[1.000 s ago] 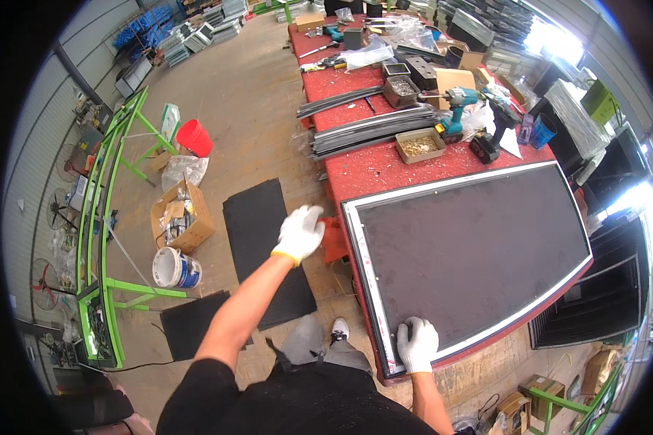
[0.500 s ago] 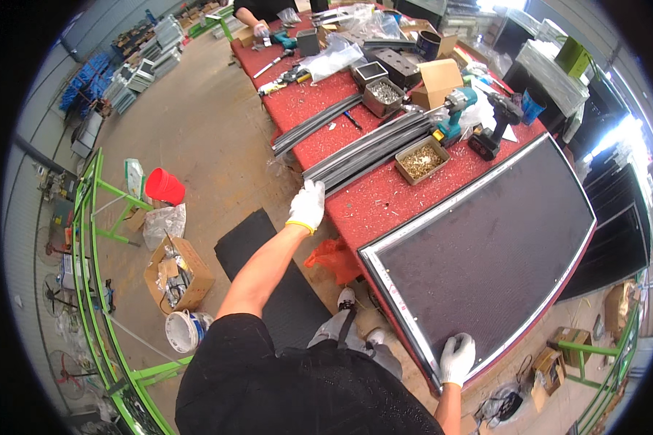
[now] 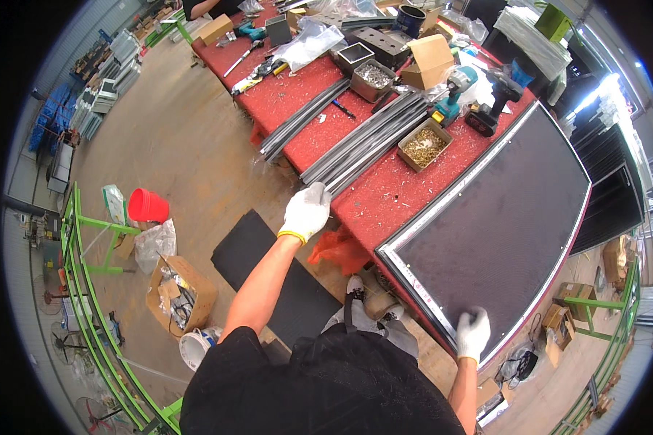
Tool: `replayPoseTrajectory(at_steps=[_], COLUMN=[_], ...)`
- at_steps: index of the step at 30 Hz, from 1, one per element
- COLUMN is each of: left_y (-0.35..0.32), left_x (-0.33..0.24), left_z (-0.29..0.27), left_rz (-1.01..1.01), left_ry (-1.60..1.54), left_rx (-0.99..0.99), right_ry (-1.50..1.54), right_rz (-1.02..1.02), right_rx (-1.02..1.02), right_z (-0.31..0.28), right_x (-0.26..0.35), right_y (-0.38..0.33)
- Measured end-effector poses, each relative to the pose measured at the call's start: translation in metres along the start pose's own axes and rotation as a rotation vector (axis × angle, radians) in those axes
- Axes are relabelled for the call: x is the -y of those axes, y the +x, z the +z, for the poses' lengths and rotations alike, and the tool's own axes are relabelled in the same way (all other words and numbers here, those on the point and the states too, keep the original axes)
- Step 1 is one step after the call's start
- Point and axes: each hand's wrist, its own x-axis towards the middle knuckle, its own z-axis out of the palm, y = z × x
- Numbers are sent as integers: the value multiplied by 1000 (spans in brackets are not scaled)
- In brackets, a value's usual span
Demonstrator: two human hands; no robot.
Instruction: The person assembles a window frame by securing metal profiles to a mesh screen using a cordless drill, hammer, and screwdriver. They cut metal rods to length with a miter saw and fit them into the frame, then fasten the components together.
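My left grip point(image 3: 307, 212) at grey strips point(image 3: 368, 141), ends probably edge-side for reach; can't tell if pinching. Right grip point(image 3: 473, 333), closure unclear, seemingly steadies framed dark panel point(image 3: 500, 217).

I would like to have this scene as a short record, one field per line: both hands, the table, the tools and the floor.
Left hand: white-gloved, at near ends of dark strips; grip unclear
Right hand: white-gloved, at near edge of dark panel
Table: red, under strips and panel; also bears tray of small gold-coloured pieces
Tools: teal drill, black drill
Floor: red bucket, open carton, black sheet
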Motion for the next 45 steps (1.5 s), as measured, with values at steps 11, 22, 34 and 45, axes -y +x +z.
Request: replayPoseTrajectory(at_steps=[11,22,34,45], left_y=[-166,-13,26,33], left_x=[-61,2,12,9], left_z=[29,3,13,-28], left_rz=[-97,-49,-89,-143], left_ry=[-484,217,163,-111], left_rx=[70,-199,167,152], right_ry=[1200,632,688,725], right_rz=[71,81,169,163], right_rx=[807,439,366,326], right_z=[90,64,40,36], right_x=[287,159,131,123], right_y=[29,1,-20,-17])
